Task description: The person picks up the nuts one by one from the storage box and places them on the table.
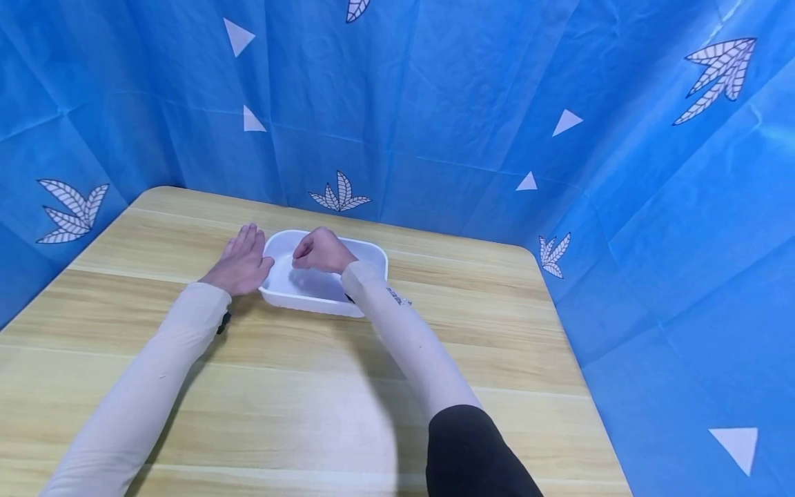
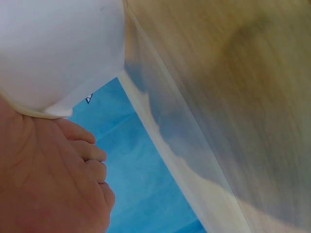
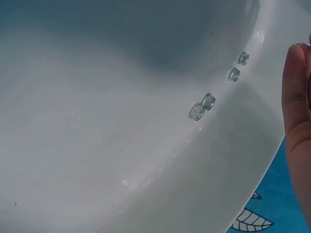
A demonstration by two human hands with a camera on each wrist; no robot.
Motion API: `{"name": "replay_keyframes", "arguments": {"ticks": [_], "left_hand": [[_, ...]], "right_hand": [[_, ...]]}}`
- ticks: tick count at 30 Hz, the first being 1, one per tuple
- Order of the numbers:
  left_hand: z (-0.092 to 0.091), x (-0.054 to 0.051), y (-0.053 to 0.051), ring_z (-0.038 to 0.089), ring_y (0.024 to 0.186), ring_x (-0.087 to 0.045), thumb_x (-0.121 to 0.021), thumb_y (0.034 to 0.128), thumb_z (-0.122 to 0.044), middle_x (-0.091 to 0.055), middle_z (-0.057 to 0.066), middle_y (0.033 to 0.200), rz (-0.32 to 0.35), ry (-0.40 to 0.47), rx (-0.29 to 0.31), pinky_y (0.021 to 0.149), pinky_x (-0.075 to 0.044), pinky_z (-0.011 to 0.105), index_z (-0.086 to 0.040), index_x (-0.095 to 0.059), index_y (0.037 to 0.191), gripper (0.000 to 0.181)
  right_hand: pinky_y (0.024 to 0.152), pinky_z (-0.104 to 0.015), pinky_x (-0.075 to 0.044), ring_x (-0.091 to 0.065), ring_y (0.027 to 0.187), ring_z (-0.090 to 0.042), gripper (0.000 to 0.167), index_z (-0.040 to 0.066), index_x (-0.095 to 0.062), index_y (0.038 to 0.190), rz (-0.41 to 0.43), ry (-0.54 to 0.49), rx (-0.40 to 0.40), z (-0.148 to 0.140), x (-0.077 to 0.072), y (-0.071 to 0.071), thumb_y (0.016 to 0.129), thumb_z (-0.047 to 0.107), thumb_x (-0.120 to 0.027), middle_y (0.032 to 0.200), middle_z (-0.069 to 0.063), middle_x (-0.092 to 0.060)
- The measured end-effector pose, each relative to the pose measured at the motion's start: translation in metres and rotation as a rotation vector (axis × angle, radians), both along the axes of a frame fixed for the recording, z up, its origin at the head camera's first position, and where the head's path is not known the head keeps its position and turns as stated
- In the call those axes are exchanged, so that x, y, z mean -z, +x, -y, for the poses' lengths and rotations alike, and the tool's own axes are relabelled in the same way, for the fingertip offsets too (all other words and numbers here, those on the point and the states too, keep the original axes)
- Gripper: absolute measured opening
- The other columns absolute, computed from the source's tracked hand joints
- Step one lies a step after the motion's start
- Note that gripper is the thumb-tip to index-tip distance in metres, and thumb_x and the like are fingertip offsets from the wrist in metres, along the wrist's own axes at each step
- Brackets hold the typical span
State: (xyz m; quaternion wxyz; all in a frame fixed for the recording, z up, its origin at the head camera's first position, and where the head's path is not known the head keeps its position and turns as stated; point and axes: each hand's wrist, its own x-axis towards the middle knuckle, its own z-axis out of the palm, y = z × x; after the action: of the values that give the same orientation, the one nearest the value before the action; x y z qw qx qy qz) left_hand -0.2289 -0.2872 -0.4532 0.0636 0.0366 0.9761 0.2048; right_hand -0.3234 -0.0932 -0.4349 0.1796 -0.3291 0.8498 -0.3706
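Observation:
A white plastic basin stands on the wooden table. My left hand rests against its left rim, fingers extended, thumb reaching over the edge. In the left wrist view the palm lies beside the basin's outer wall. Over the basin is my right hand, fingers bent and fingertips together; anything between them is hidden. The right wrist view shows the edge of that hand at the right. Several small clear nut-like pieces lie along the edge of the basin floor, two of them touching.
The light wooden table extends around the basin. Blue curtains with white leaf and triangle prints hang behind the table and along its right side. Below the left hand, the left wrist view shows the table edge.

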Motion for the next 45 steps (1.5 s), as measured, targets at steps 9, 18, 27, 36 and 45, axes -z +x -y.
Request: {"name": "replay_keyframes", "arguments": {"ticks": [9,18,27,36,45], "left_hand": [[0.000,0.000,0.000,0.051,0.158,0.016,-0.019,0.1084,-0.036,0.015,0.035,0.167,0.004,-0.007,0.003,0.129,0.005,0.065,0.016,0.004,0.158,0.075],[0.001,0.000,0.000,0.050,0.158,0.016,-0.021,0.1080,-0.035,0.015,0.035,0.168,-0.007,0.007,-0.004,0.129,0.006,0.065,0.016,0.003,0.158,0.075],[0.001,0.001,-0.002,0.051,0.158,0.015,-0.022,0.1082,-0.035,0.014,0.035,0.168,-0.010,0.015,-0.003,0.128,0.008,0.065,0.017,0.003,0.157,0.076],[0.001,0.002,-0.002,0.051,0.157,0.017,-0.019,0.1082,-0.036,0.016,0.036,0.167,-0.002,0.013,0.004,0.128,0.008,0.065,0.017,0.004,0.157,0.076],[0.001,0.002,-0.004,0.049,0.157,0.019,-0.020,0.1083,-0.036,0.016,0.035,0.167,0.002,0.008,0.005,0.128,0.009,0.065,0.016,0.005,0.157,0.076]], "right_hand": [[0.070,-0.016,-0.057,-0.074,0.077,-0.010,0.013,0.006,-0.082,0.098,0.057,-0.035,0.022,-0.003,-0.005,0.002,0.085,0.010,-0.085,0.093,-0.007,-0.082],[0.074,-0.017,-0.058,-0.075,0.081,-0.013,0.013,0.005,-0.082,0.097,0.092,-0.085,0.041,-0.007,-0.009,0.001,0.085,0.009,-0.085,0.094,-0.009,-0.082],[0.075,-0.017,-0.057,-0.076,0.081,-0.013,0.011,0.005,-0.082,0.096,0.097,-0.123,0.022,-0.013,-0.014,0.001,0.086,0.008,-0.083,0.093,-0.009,-0.082],[0.059,-0.021,-0.051,-0.073,0.077,-0.011,0.010,0.008,-0.082,0.095,0.093,-0.142,0.028,-0.018,-0.018,0.003,0.087,0.012,-0.083,0.088,-0.007,-0.082],[0.071,-0.035,-0.061,-0.077,0.087,-0.022,0.013,0.005,-0.081,0.100,0.110,-0.142,0.015,-0.024,-0.028,0.003,0.089,0.012,-0.081,0.093,-0.008,-0.082]]}}
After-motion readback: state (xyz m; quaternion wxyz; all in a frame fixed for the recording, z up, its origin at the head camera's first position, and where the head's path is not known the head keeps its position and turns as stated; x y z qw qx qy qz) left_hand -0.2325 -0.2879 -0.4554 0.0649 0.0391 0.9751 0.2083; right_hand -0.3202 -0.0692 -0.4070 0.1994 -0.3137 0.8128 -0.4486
